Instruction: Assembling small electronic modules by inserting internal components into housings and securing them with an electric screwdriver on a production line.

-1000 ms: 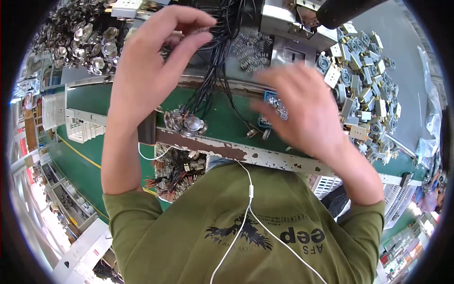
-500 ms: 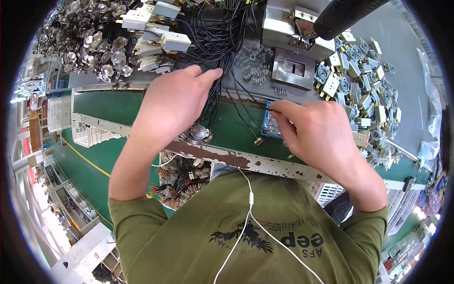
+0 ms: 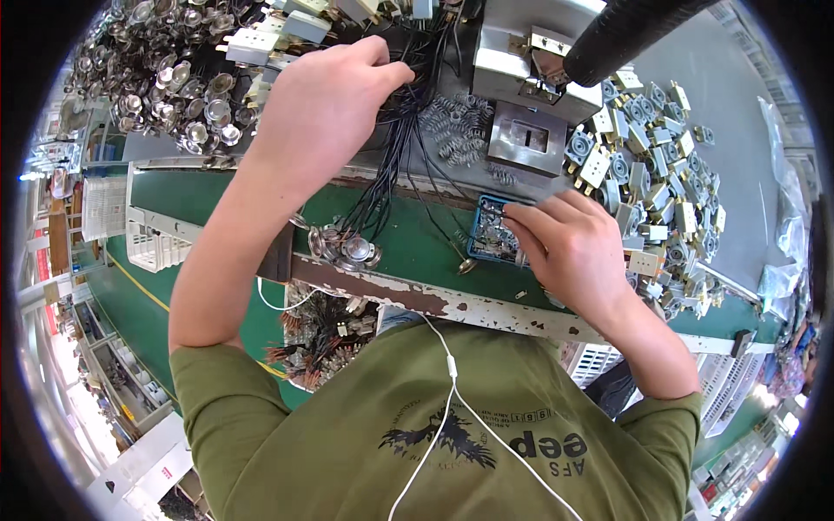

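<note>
My left hand (image 3: 334,95) reaches over the far part of the bench beside a bundle of black wires (image 3: 408,130), its fingers curled and their tips partly hidden. Whatever it grips does not show. My right hand (image 3: 578,247) is at the right rim of a small blue tray (image 3: 499,227) full of tiny metal parts. Its thumb and index finger are bent close together, and anything between them is too small to make out. A thin wire with a brass-coloured metal end (image 3: 467,266) lies left of the tray. Round metal cups (image 3: 352,249) on wires rest at the near edge.
Springs (image 3: 460,130) lie beside a metal block with a slot (image 3: 528,139), below a press-like fixture (image 3: 539,65) with a black handle (image 3: 634,30). Grey-and-white switch-like parts (image 3: 656,165) pile up on the right. Many metal cups (image 3: 178,82) heap up at the far left.
My left hand has moved farther away across the wires. My right hand held a dark wire over the tray before; now no wire shows at its fingers, and more of the tray is visible.
</note>
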